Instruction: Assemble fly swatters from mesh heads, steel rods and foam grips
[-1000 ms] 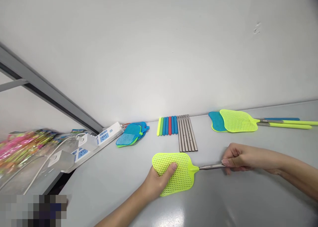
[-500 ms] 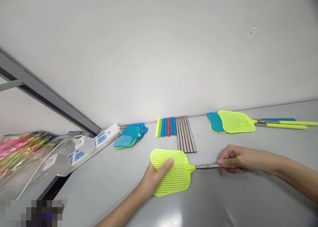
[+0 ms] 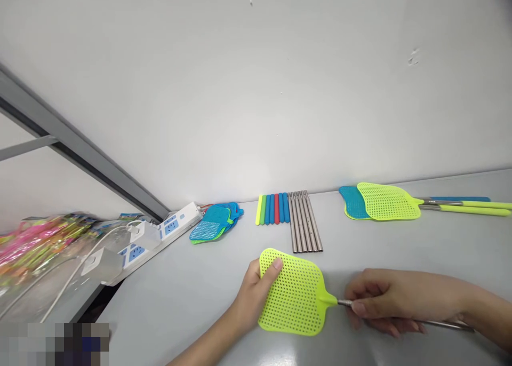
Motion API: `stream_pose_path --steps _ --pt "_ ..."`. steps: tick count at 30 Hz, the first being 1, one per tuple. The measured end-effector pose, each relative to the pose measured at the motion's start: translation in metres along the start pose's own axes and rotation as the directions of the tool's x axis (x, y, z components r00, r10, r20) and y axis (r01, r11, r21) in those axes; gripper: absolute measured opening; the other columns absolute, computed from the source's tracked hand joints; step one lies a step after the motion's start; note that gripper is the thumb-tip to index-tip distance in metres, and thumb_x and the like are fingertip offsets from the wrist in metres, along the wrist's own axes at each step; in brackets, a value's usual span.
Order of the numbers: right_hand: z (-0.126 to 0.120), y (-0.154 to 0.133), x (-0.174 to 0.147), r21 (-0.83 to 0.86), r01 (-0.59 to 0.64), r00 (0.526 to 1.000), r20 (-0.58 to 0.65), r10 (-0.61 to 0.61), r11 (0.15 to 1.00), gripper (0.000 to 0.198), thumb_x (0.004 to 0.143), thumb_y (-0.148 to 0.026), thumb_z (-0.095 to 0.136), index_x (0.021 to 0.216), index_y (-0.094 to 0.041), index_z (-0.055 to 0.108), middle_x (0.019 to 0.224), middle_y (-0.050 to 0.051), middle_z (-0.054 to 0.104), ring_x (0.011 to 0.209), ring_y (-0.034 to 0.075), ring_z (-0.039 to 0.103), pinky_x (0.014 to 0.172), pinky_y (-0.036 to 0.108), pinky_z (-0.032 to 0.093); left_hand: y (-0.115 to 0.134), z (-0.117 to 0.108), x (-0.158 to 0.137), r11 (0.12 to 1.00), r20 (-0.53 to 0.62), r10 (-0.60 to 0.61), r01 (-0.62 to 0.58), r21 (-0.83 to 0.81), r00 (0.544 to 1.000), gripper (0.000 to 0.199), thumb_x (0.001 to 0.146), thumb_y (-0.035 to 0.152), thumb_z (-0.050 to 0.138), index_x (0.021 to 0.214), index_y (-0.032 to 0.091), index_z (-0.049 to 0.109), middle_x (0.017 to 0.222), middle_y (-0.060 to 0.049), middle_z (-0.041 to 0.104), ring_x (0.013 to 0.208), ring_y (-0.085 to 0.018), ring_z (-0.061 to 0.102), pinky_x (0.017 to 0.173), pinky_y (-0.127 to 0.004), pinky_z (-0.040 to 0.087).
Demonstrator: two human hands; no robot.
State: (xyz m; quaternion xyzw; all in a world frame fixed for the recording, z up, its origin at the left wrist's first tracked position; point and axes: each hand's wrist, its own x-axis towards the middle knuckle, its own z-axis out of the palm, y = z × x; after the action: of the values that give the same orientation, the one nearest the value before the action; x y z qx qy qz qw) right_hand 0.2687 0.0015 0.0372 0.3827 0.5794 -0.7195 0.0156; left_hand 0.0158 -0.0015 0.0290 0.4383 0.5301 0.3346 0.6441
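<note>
A yellow-green fly swatter head [image 3: 294,294], full of small holes, is gripped at its left edge by my left hand [image 3: 256,291], thumb on top. From its neck a metal rod [image 3: 450,324] runs right, and my right hand [image 3: 384,302] is closed around it just past the neck. The rod's far end shows beyond my right wrist. Behind my hands lie several metal tubes [image 3: 304,222] side by side. Left of them is a row of colored handle grips [image 3: 274,208], yellow, green, blue and red. A pile of blue and green swatter heads [image 3: 212,223] lies farther left.
Swatters with handles [image 3: 390,201] lie at the back right, along the wall. A white power strip [image 3: 176,227] with plugs and cables runs along the table's left side. Beyond it are plastic-bagged colorful items [image 3: 44,243]. A grey metal beam [image 3: 100,158] slants at upper left.
Both hands and the swatter have come lower and nearer. My right hand has shifted along the rod toward the swatter's neck, and the rod's end now shows past the wrist. The view has tilted slightly.
</note>
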Motion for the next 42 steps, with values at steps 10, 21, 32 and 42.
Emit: stream_pose_path --steps 10,21,32,42 --pt "0.012 -0.019 -0.008 0.327 0.377 0.903 -0.339 -0.265 0.867 0.029 0.083 -0.042 0.045 0.073 -0.017 0.055 0.054 -0.004 0.037 0.049 0.008 0.03 0.048 0.02 0.024 0.016 -0.031 0.019 0.544 0.003 0.601 -0.412 0.731 0.799 0.036 0.087 0.036 0.035 0.118 0.024 0.049 0.128 -0.005 0.041 0.122 -0.021 0.03 0.104 -0.036 0.02" --pt "0.007 -0.015 -0.018 0.375 0.484 0.821 -0.506 -0.263 0.79 0.024 0.079 -0.042 0.051 0.076 -0.019 0.06 0.057 -0.002 0.037 0.053 0.01 0.03 0.052 0.023 0.026 0.001 -0.047 0.032 0.279 0.098 0.51 -0.272 0.921 0.855 0.049 0.088 0.036 0.032 0.135 0.024 0.022 0.145 -0.006 0.011 0.131 -0.023 0.009 0.104 -0.042 0.017" --pt "0.002 -0.009 -0.005 0.367 0.533 0.802 -0.506 -0.317 0.762 0.016 0.084 -0.035 0.047 0.08 -0.022 0.056 0.055 -0.003 0.042 0.049 0.009 0.038 0.053 0.024 0.029 -0.007 -0.047 0.035 0.196 0.073 0.528 -0.205 0.959 0.846 0.055 0.087 0.037 0.03 0.137 0.017 0.017 0.144 -0.011 0.015 0.131 -0.024 0.013 0.102 -0.045 0.022" --pt "0.0 0.006 0.01 0.511 0.482 0.847 -0.479 -0.229 0.712 0.021 0.085 -0.033 0.045 0.08 -0.018 0.058 0.065 -0.002 0.043 0.054 0.009 0.047 0.048 0.022 0.032 -0.008 -0.044 0.036 0.225 0.026 0.553 -0.179 0.958 0.833 0.055 0.086 0.034 0.032 0.136 0.014 0.02 0.143 -0.014 0.014 0.131 -0.025 0.012 0.103 -0.046 0.021"
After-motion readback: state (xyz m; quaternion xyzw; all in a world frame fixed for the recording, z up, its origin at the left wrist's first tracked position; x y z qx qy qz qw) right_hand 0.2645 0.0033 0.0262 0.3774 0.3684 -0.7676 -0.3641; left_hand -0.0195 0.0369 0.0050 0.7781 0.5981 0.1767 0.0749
